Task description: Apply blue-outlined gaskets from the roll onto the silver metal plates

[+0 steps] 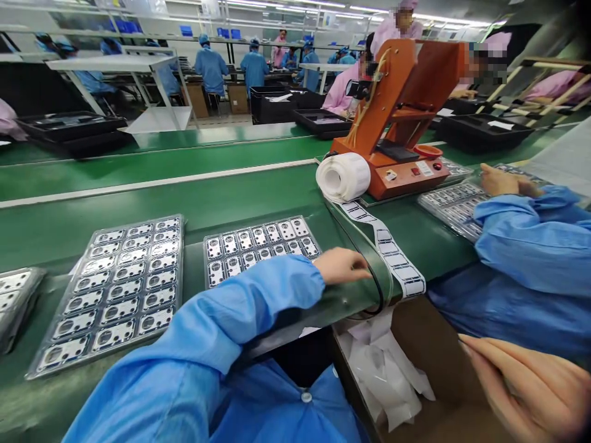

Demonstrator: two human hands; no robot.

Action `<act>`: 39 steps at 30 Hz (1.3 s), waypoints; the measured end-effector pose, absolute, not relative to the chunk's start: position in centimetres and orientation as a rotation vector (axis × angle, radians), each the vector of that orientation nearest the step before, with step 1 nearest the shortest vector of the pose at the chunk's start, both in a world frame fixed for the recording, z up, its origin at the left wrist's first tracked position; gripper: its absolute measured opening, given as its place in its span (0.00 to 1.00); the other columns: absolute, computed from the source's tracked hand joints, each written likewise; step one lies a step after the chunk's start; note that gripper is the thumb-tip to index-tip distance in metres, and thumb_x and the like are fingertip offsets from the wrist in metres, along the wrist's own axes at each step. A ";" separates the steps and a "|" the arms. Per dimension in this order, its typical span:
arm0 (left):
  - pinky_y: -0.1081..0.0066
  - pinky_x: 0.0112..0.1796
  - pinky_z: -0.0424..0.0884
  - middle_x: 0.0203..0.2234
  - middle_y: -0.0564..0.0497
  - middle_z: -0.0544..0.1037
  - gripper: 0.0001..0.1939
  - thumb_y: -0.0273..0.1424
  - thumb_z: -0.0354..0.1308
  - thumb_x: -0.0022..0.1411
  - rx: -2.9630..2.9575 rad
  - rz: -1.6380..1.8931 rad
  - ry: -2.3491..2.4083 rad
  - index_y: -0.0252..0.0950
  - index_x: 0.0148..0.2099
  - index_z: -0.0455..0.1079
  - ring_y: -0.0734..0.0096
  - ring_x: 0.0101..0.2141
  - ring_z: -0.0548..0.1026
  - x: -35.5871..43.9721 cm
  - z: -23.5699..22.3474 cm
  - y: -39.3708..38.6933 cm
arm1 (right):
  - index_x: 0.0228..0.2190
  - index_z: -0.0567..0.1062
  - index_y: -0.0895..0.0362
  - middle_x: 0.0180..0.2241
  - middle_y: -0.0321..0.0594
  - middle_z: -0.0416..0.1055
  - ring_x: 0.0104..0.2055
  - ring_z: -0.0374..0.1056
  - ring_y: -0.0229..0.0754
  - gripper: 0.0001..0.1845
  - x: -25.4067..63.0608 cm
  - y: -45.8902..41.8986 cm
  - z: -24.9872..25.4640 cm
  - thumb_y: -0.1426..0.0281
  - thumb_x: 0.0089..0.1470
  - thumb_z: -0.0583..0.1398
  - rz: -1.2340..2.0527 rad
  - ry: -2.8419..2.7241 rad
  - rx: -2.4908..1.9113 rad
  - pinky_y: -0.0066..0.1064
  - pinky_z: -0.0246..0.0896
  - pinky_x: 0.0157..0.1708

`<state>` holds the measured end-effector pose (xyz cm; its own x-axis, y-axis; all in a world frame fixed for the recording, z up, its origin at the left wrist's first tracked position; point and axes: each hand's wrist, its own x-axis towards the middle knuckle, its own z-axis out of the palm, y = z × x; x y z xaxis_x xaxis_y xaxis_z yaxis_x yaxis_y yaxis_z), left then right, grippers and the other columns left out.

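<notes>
From the head view, I see a long green bench (231, 203), its glossy top catching the light, with a pale strip (161, 183) running along it. The person's left hand (341, 266) is low over the near side, just beside the right end of a tray (206, 264) of parts (252, 236); its fingers curl inward, and I cannot tell whether they grip anything. The right hand (530, 384) is at the lower right, by a brown box (443, 369), its fingers close together; I cannot tell whether something is pinched there.

The label strip (392, 249) trails from a white roll (342, 176) down to the bench's near edge, right of the left hand, with a dark cable (379, 295) beside it. White scraps (388, 375) lie in the box. A larger tray (181, 264) is on the bench to the left, and a stack (21, 314) of more is at the far left edge.

Behind the roll is an orange machine (392, 104). To its right, a co-worker's hand (503, 181) in a blue sleeve (530, 240) touches another tray.

Beyond, black bins (277, 111) and a white table (111, 63) stand between rows of people in blue and pink coats, under shelves and long ceiling lights (286, 7).
</notes>
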<state>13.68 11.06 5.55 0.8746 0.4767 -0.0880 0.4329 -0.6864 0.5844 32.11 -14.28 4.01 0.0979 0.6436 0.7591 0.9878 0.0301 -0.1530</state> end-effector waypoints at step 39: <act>0.56 0.55 0.61 0.59 0.41 0.68 0.31 0.51 0.59 0.60 2.584 -0.016 1.423 0.41 0.59 0.66 0.49 0.59 0.63 3.3 3.3 23.0 | 0.35 0.80 0.53 0.33 0.37 0.79 0.36 0.76 0.40 0.05 19.7 -7.5 -0.5 0.74 0.56 0.63 -0.021 -1.442 -1.407 0.31 0.74 0.39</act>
